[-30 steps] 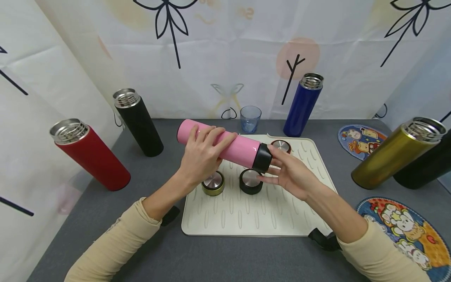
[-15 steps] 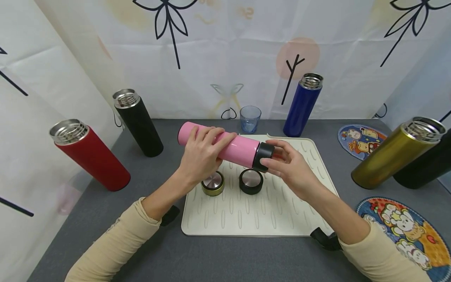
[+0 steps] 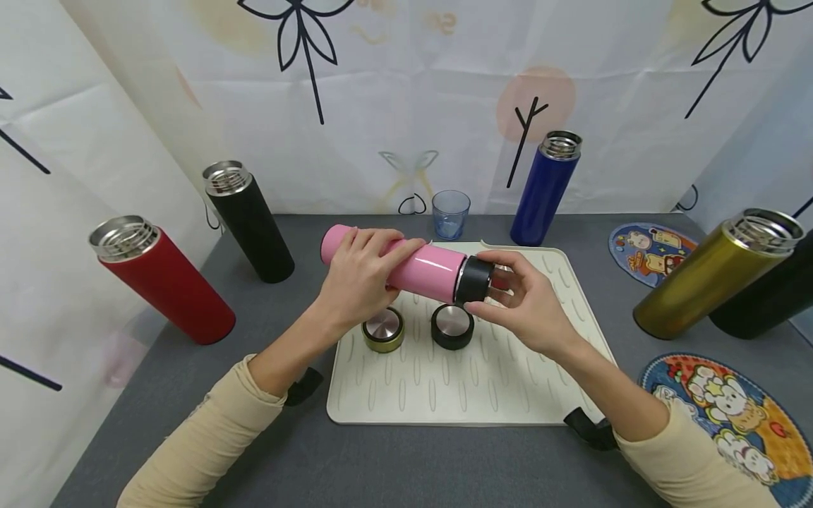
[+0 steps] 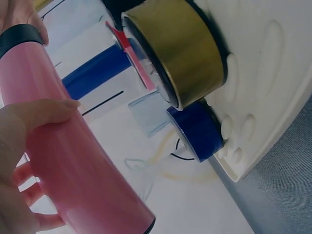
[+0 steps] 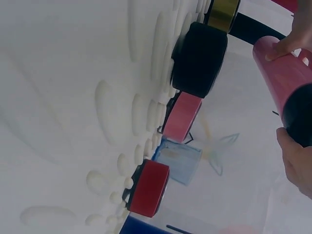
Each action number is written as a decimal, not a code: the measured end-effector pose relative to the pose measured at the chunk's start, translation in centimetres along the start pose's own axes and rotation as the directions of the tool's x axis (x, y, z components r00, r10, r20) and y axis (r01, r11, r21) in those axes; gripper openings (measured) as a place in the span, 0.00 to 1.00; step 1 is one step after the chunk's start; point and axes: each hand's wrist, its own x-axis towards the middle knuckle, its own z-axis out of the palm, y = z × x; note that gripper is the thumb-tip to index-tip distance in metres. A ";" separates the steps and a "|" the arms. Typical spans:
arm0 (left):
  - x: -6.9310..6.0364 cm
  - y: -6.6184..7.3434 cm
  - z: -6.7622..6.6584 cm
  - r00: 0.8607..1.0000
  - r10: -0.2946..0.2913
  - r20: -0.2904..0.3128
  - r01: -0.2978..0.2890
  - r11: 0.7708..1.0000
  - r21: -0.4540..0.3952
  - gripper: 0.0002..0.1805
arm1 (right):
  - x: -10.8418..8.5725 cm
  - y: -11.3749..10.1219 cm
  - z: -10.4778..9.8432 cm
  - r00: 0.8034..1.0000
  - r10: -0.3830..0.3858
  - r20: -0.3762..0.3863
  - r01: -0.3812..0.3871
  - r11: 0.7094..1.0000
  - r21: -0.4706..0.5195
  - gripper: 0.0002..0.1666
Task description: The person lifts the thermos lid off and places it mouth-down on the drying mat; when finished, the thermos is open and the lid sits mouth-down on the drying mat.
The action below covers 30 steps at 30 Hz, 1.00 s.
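A pink thermos bottle (image 3: 425,270) is held tilted almost on its side above the white board. My left hand (image 3: 358,282) wraps around its middle; in the left wrist view the thumb lies across the pink body (image 4: 83,161). At the bottle's right end is a black cap (image 3: 474,280), with a thin silvery ring showing between it and the pink body. My right hand (image 3: 530,303) grips this cap, thumb at the near side and fingers at the far side. Below the bottle, a gold lid (image 3: 384,329) and a black lid (image 3: 452,327) lie on the board.
On the white board (image 3: 457,402), red (image 5: 150,189), pink (image 5: 183,117) and blue (image 4: 197,130) lids also show in the wrist views. Uncapped red (image 3: 168,282), black (image 3: 250,222), blue (image 3: 546,190) and gold (image 3: 714,275) bottles stand around, with a glass (image 3: 451,214) behind.
My right hand has shifted its hold on the black cap: its spread fingers have closed round it and the thumb has moved to the near, lower side. The bottle's left end has dipped slightly.
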 end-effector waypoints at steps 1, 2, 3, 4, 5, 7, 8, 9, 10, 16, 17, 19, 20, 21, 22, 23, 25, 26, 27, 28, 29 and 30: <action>0.0 0.0 0.0 1.000 -0.006 0.007 0.006 1.000 -0.006 0.37 | 0.0 0.0 0.0 0.999 -0.033 -0.001 0.033 0.999 -0.022 0.40; 0.0 0.0 -0.1 1.000 -0.013 0.014 0.013 1.000 -0.014 0.37 | 0.0 0.1 0.0 0.998 -0.064 -0.003 0.064 0.997 -0.040 0.40; 0.0 0.0 -0.2 1.000 -0.019 0.020 0.020 1.000 -0.021 0.37 | 0.0 0.1 0.1 0.996 -0.093 -0.003 0.093 0.994 -0.057 0.40; 0.0 0.0 -0.2 0.999 -0.024 0.024 0.025 0.999 -0.028 0.37 | 0.0 0.1 0.1 0.993 -0.120 -0.003 0.119 0.991 -0.067 0.40; 0.0 0.0 -0.3 0.999 -0.030 0.030 0.031 0.999 -0.033 0.37 | 0.0 0.1 0.1 0.990 -0.143 -0.002 0.142 0.987 -0.069 0.40; 0.0 0.0 -0.4 0.999 -0.033 0.038 0.035 0.998 -0.047 0.37 | 0.0 0.2 0.1 0.983 -0.184 0.002 0.184 0.981 -0.065 0.40; 0.0 -0.1 -0.4 0.998 -0.035 0.045 0.037 0.998 -0.052 0.37 | 0.0 0.2 0.1 0.980 -0.200 0.006 0.200 0.978 -0.065 0.40; 0.0 -0.1 -0.5 0.998 -0.036 0.053 0.039 0.998 -0.057 0.38 | 0.0 0.3 0.1 0.977 -0.214 0.010 0.214 0.975 -0.066 0.40; 0.1 -0.1 -0.6 0.997 -0.038 0.062 0.042 0.997 -0.062 0.38 | 0.0 0.3 0.1 0.974 -0.225 0.013 0.226 0.972 -0.068 0.40; 0.2 -0.1 -0.9 0.991 -0.059 0.121 0.070 0.994 -0.083 0.38 | 0.1 0.3 -0.1 0.944 -0.326 0.040 0.329 0.941 -0.086 0.40; 0.2 -0.2 -0.9 0.990 -0.063 0.129 0.074 0.993 -0.087 0.38 | 0.2 0.3 -0.1 0.937 -0.346 0.047 0.349 0.933 -0.086 0.40; 0.1 -0.2 -0.9 0.988 -0.070 0.141 0.084 0.992 -0.097 0.38 | 0.2 0.3 -0.1 0.925 -0.376 0.060 0.380 0.920 -0.094 0.40; 0.1 -0.2 -0.8 0.987 -0.072 0.144 0.087 0.991 -0.101 0.38 | 0.2 0.3 -0.2 0.921 -0.384 0.065 0.389 0.916 -0.099 0.40; 0.1 -0.2 -0.8 0.987 -0.073 0.146 0.089 0.990 -0.106 0.37 | 0.2 0.3 -0.2 0.918 -0.390 0.069 0.395 0.913 -0.098 0.40; 0.1 -0.2 -0.8 0.986 -0.074 0.147 0.091 0.990 -0.112 0.38 | 0.2 0.3 -0.3 0.916 -0.396 0.073 0.401 0.911 -0.096 0.40; 0.1 -0.2 -0.8 0.987 -0.074 0.146 0.092 0.988 -0.120 0.37 | 0.2 0.3 -0.4 0.914 -0.399 0.077 0.405 0.909 -0.095 0.40; 0.3 -0.2 -0.9 0.987 -0.070 0.145 0.091 0.986 -0.140 0.37 | 0.2 0.3 -0.6 0.908 -0.409 0.086 0.416 0.904 -0.093 0.41; 0.3 -0.2 -0.9 0.987 -0.068 0.146 0.090 0.984 -0.151 0.37 | 0.2 0.3 -0.7 0.904 -0.418 0.093 0.426 0.900 -0.092 0.41; 0.4 -0.2 -1.0 0.987 -0.066 0.148 0.089 0.983 -0.160 0.37 | 0.2 0.3 -0.8 0.898 -0.428 0.102 0.437 0.894 -0.099 0.41; 0.5 -0.2 -1.0 0.986 -0.064 0.152 0.090 0.982 -0.168 0.37 | 0.2 0.3 -0.9 0.892 -0.438 0.113 0.449 0.886 -0.112 0.41; 0.5 -0.2 -1.1 0.986 -0.064 0.157 0.091 0.980 -0.175 0.37 | 0.3 0.4 -1.0 0.883 -0.453 0.124 0.467 0.874 -0.132 0.41; 0.5 -0.2 -1.2 0.985 -0.063 0.161 0.092 0.980 -0.177 0.37 | 0.3 0.4 -1.1 0.872 -0.470 0.136 0.488 0.857 -0.164 0.40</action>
